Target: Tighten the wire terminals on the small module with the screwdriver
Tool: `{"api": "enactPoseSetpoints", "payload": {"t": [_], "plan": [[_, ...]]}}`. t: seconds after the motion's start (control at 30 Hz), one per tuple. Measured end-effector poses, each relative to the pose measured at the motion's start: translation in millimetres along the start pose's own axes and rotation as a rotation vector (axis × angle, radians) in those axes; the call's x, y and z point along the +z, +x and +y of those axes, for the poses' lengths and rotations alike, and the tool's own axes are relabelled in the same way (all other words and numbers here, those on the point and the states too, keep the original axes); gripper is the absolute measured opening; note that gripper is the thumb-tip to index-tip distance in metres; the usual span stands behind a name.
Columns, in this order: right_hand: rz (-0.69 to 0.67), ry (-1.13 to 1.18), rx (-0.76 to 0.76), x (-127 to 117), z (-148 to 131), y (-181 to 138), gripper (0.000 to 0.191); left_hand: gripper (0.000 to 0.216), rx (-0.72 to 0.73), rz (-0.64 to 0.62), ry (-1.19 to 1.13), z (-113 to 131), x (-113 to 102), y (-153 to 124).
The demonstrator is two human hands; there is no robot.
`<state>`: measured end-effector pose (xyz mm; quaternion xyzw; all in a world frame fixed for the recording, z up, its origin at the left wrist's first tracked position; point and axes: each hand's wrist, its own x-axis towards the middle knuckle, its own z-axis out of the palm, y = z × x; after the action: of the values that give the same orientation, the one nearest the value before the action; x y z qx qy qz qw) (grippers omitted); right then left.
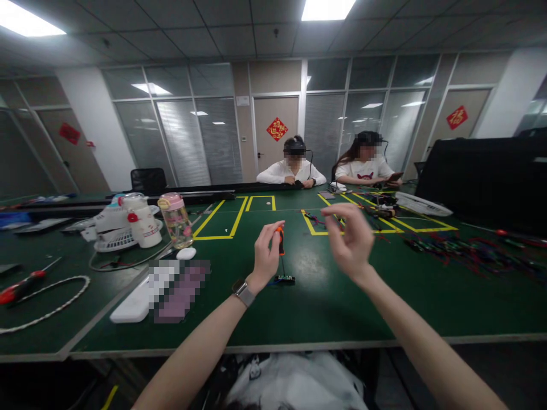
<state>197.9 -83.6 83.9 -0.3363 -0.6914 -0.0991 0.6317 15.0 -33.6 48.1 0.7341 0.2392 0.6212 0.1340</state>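
My left hand (267, 253) is closed around the handle of an orange-and-black screwdriver (281, 242), which stands nearly upright. The thin shaft runs down to a small circuit board (285, 279) lying on the green table, and the tip meets it or ends right at it. A blue wire shows at the board's left end. To the right, my right hand (351, 239) is raised above the table, slightly blurred. Its fingers are bent, with a gap between them and the thumb, and I see nothing held there.
Left of my hands lie a white case (134, 299) and a purple phone-like slab (179, 296). Bottles (176, 219) stand behind. A red screwdriver (25, 286) lies far left. Tangled wired boards (465, 253) and a black monitor (482, 188) occupy the right. Two people (294, 168) sit opposite.
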Motion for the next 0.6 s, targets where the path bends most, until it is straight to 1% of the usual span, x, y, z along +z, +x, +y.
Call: {"api": "enactPoseSetpoints", "payload": {"t": [0.03,0.07,0.1,0.13,0.17,0.2,0.23,0.27,0.3,0.33,0.4,0.6], "plan": [[-0.077,0.029,0.069,7.8,8.6,-7.5,0.021,0.030,-0.009,-0.008,-0.024,-0.2,-0.1,0.3],[-0.200,0.076,0.162,16.0,17.9,-16.3,0.021,0.030,-0.023,-0.018,-0.048,-0.4,-0.3,1.0],[-0.360,0.138,0.266,23.9,27.2,-25.7,0.024,0.029,-0.045,-0.033,-0.074,-0.8,-0.5,2.2],[-0.538,0.202,0.360,31.2,35.7,-35.1,0.033,0.029,-0.074,-0.053,-0.107,-1.3,-0.8,3.7],[-0.724,0.272,0.439,37.5,42.7,-43.7,0.047,0.029,-0.105,-0.076,-0.148,-2.1,-1.4,5.7],[-0.863,0.302,0.475,42.6,47.8,-51.1,0.058,0.028,-0.139,-0.101,-0.195,-3.2,-2.1,7.9],[-0.973,0.296,0.468,46.7,50.7,-57.0,0.066,0.028,-0.172,-0.127,-0.244,-4.7,-2.9,10.3],[-1.042,0.274,0.439,49.8,51.7,-61.3,0.069,0.029,-0.202,-0.151,-0.292,-6.4,-4.0,12.7],[-1.079,0.271,0.411,52.2,51.2,-64.3,0.066,0.029,-0.225,-0.170,-0.331,-8.3,-5.2,14.9],[-1.091,0.277,0.396,54.1,49.7,-66.1,0.060,0.030,-0.243,-0.186,-0.360,-10.3,-6.5,16.9],[-1.093,0.276,0.364,56.9,46.3,-67.9,0.053,0.031,-0.267,-0.206,-0.399,-13.4,-8.7,20.0],[-1.064,0.235,0.310,61.1,47.6,-70.4,0.051,0.031,-0.295,-0.255,-0.489,-13.1,-11.1,22.4]]}}
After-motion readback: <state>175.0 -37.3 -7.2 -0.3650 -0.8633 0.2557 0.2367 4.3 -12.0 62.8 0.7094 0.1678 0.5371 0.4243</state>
